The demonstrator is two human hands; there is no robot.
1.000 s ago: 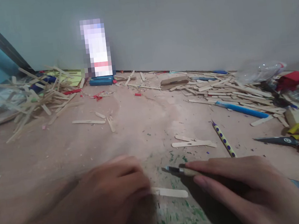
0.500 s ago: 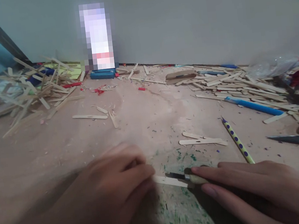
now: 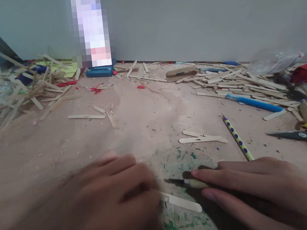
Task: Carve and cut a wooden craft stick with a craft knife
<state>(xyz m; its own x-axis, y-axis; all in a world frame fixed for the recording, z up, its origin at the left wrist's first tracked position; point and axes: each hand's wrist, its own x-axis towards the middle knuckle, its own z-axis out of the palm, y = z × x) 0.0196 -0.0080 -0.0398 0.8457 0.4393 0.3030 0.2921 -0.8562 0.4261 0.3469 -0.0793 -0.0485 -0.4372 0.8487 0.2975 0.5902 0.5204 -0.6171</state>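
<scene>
Left hand (image 3: 120,195): fingers curled, closed on one end of a flat wooden stick (image 3: 182,202); fingertips hidden. The stick lies near the middle of the tabletop (image 3: 143,127)'s near edge, its rounded free end angled toward the near right corner, over green marks (image 3: 172,228). Right hand (image 3: 257,188): gripping a craft knife (image 3: 197,184) by the handle between thumb and fingers. The blade points left, just beyond the stick, with a visible gap between them. A dotted pencil (image 3: 237,138) lies beyond the right hand; scissors (image 3: 298,135) lie by the right edge. Heaped sticks occupy the far left corner (image 3: 35,101) and the far right corner (image 3: 252,87). A blue block (image 3: 99,72) sits at the far edge, left of centre.
</scene>
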